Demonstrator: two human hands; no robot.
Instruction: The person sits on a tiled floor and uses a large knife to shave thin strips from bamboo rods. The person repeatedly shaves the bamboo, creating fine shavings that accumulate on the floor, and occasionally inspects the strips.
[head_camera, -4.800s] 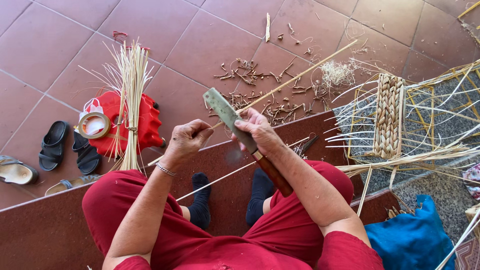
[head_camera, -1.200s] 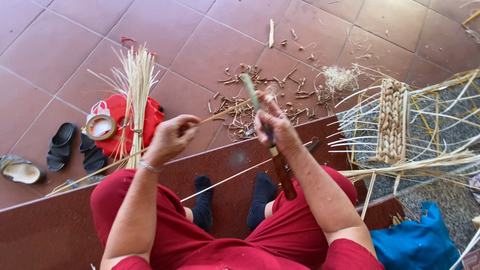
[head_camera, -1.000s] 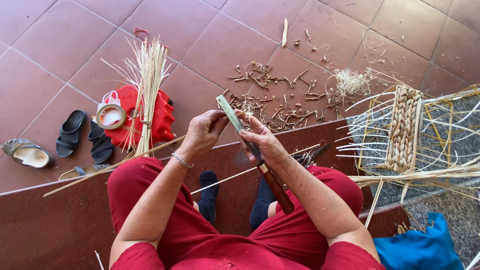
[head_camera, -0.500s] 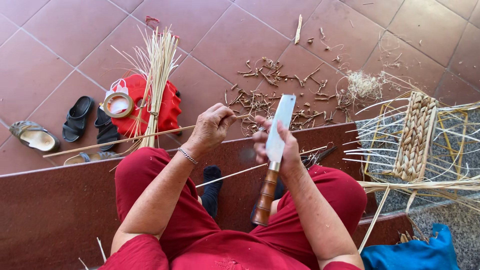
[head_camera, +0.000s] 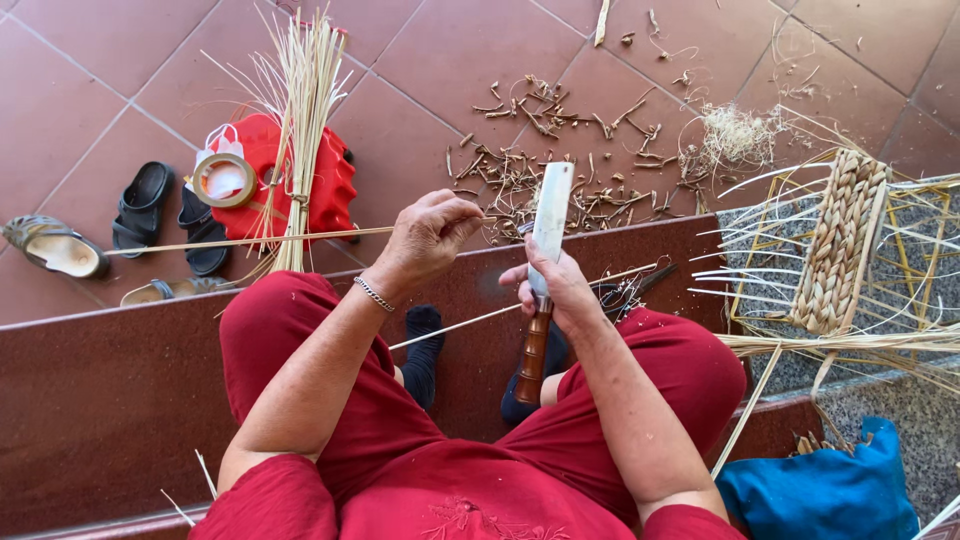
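Left hand (head_camera: 425, 235): grip pinched the thin cane strip (head_camera: 250, 241), which ran toward frame left.
Right hand (head_camera: 560, 290): grip wrapped the cleaver (head_camera: 550, 225), blade upright at centre.

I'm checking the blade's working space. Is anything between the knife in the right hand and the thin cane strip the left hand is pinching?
Nothing visible. The left hand pinches the cane strip beside the knife, held blade-up in the right hand. Only open air above the step lies between them; the shavings lie on the floor beyond.
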